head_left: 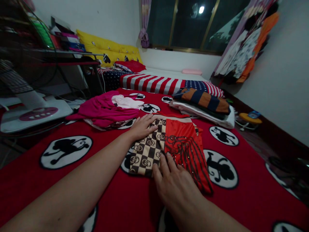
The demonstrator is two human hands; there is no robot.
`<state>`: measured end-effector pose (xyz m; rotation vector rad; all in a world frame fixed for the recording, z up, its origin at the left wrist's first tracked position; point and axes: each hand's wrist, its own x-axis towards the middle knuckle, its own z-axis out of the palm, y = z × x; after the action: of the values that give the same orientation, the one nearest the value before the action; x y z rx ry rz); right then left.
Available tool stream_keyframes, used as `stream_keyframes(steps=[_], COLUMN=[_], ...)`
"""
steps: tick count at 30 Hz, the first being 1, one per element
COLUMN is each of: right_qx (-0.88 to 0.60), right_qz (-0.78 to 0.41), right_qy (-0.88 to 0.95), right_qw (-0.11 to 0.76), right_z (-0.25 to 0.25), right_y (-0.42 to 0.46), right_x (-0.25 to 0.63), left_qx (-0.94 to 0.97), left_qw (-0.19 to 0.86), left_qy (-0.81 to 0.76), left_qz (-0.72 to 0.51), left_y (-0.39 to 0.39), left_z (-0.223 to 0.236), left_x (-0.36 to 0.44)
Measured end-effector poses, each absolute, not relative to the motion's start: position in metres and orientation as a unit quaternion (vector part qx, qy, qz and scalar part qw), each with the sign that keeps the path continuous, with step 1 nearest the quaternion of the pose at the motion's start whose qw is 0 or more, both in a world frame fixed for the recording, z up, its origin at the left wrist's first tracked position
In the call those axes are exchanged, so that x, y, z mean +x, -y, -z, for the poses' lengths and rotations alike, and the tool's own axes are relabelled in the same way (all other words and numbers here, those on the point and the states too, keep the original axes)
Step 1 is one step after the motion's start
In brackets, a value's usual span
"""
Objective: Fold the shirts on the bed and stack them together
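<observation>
A red garment (181, 129) with a brown-and-beige checkered panel lies partly folded on the red blanket (108, 193). Dark lines and shiny dots decorate its red part. My left hand (143, 127) rests flat on the far left edge of the checkered panel, fingers stretched out. Across the near edge, my right hand (175, 178) lies with its fingers spread on the cloth, where checkered and red parts meet. Neither hand grips the cloth.
Behind the left hand lies a heap of magenta clothes (103, 108) with a white piece. A stack of folded clothes (205, 103) sits at the back right. A fan base (36, 112) stands at the left; a yellow stool (249, 118) is beyond the right edge.
</observation>
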<state>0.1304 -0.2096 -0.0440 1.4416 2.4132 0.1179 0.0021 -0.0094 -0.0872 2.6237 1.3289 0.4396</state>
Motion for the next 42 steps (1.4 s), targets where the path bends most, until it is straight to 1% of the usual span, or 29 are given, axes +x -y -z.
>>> stream_keyframes(steps=[4,8,12,18,29,31,36,39,42], right_qx=[0.521,0.493,0.476,0.517,0.52,0.516,0.495,0.48,0.465], right_qz=[-0.03,-0.008,-0.008,0.019,0.005,0.003,-0.04,-0.015,0.016], right_qy=[-0.839,-0.86,-0.869,-0.845,-0.851,-0.855,-0.866,-0.872,-0.879], right_qw=[0.153,0.127,0.132,0.132,0.079,0.055,-0.056,-0.09,-0.105], right_z=[0.044,0.039,0.038,0.037,0.032,0.034,0.049,0.053,0.051], right_y=[0.208,0.209,0.208,0.201,0.194,0.189,0.178,0.175,0.174], right_x=[0.13,0.135,0.138,0.137,0.141,0.147,0.163,0.169,0.172], left_qx=[0.88,0.88,0.881,0.881,0.88,0.879,0.88,0.882,0.883], left_qw=[0.084,0.082,0.082,0.08,0.076,0.076,0.072,0.07,0.076], left_qy=[-0.445,-0.445,-0.443,-0.444,-0.445,-0.446,-0.446,-0.443,-0.44], left_qz=[-0.142,-0.143,-0.142,-0.142,-0.146,-0.148,-0.145,-0.145,-0.146], left_y=[0.011,0.011,0.01,0.008,0.007,0.008,0.01,0.01,0.008], left_z=[0.085,0.085,0.086,0.089,0.091,0.09,0.088,0.087,0.088], left_x=[0.002,0.002,0.002,0.002,0.002,0.002,0.002,0.003,0.002])
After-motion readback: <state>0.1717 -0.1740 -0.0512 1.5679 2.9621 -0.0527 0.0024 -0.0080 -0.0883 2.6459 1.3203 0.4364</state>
